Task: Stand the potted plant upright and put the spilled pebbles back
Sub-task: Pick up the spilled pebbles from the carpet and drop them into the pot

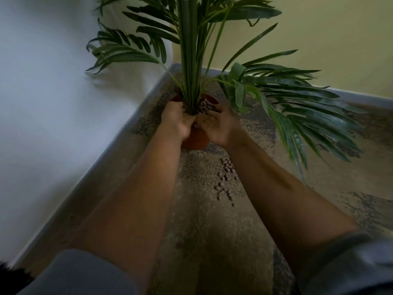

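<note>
A palm-like plant (191, 50) stands upright in a terracotta pot (196, 139) on the speckled floor in a room corner. Brown pebbles (206, 105) fill part of the pot's top. My left hand (176, 120) and my right hand (214, 124) are cupped together over the pot's near rim, at the base of the stems, with pebbles between them. The palms hide most of what they hold. More spilled pebbles (226, 179) lie in a loose trail on the floor just in front of the pot, beside my right forearm.
A white wall (53, 103) runs along the left and a yellow wall (329, 39) along the back, both with a grey skirting board (127, 128). Long fronds (308, 116) droop low to the right of the pot.
</note>
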Available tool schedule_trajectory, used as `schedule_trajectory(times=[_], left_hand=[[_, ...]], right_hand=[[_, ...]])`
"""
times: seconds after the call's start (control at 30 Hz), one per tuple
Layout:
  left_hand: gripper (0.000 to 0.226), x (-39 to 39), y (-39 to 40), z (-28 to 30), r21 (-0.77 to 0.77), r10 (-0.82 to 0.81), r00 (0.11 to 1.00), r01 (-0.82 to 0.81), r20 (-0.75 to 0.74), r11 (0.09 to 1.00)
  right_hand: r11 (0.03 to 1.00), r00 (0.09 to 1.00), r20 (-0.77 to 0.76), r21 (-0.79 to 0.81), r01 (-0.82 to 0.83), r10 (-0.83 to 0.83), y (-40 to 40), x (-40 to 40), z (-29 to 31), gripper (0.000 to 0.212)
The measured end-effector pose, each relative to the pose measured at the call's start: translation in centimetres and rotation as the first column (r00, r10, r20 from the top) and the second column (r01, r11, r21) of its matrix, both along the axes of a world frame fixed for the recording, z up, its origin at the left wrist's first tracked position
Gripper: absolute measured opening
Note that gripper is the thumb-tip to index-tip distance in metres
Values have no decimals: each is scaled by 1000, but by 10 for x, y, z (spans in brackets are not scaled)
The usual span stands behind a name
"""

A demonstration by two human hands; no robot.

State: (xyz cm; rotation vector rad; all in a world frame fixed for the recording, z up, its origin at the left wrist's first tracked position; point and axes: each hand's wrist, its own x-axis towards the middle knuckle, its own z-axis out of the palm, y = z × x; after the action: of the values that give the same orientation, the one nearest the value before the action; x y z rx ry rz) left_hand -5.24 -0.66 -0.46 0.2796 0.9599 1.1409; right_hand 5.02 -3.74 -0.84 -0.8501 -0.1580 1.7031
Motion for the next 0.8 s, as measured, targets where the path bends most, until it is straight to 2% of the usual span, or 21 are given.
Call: schedule_trajectory(times=[0.13, 0.2, 0.3, 0.4, 0.47, 0.53, 0.57, 0.63, 0.67, 0.7, 0.73, 0.8], left_hand=[[37, -1, -10, -10, -9, 69, 998, -69, -10, 998], [27, 3, -21, -20, 7, 80, 994, -80, -69, 997], [12, 13, -40, -45, 167, 80, 943, -26, -323, 986], [13, 22, -60, -68, 258, -17, 790, 221, -613, 941], [13, 26, -69, -82, 214, -123, 710, 365, -693, 906], [13, 30, -74, -95, 133, -191, 584, 466, -789, 875], [14, 32, -76, -101, 91, -204, 499, 504, -842, 859], [22, 33, -82, -114, 11, -221, 340, 565, -914, 825], [27, 34, -85, -123, -36, -251, 287, 590, -924, 807], [32, 34, -88, -130, -103, -308, 235, 617, -922, 780], [38, 34, -92, -137, -160, -363, 196, 643, -911, 749], [53, 35, -99, -151, -263, -465, 118, 692, -877, 672]], right_hand=[[999, 995, 94, -11, -31, 32, -9, 6, -9, 37], [992, 967, 222, -50, -117, 126, -16, 12, -17, 28], [960, 853, 439, -142, -243, 281, -27, 25, -29, 23], [932, 739, 570, -258, -255, 360, -38, 34, -43, 18], [902, 600, 676, -357, -241, 428, -46, 38, -57, 18], [857, 416, 751, -476, -197, 513, -55, 43, -74, 14], [826, 280, 778, -531, -187, 563, -60, 45, -82, 12], [719, -145, 760, -648, -252, 634, -72, 52, -95, 15], [660, -323, 719, -694, -288, 615, -77, 54, -100, 20], [601, -399, 673, -738, -306, 623, -82, 56, -105, 25], [546, -430, 628, -778, -311, 649, -86, 58, -109, 28], [498, -439, 587, -810, -310, 680, -92, 63, -121, 34]])
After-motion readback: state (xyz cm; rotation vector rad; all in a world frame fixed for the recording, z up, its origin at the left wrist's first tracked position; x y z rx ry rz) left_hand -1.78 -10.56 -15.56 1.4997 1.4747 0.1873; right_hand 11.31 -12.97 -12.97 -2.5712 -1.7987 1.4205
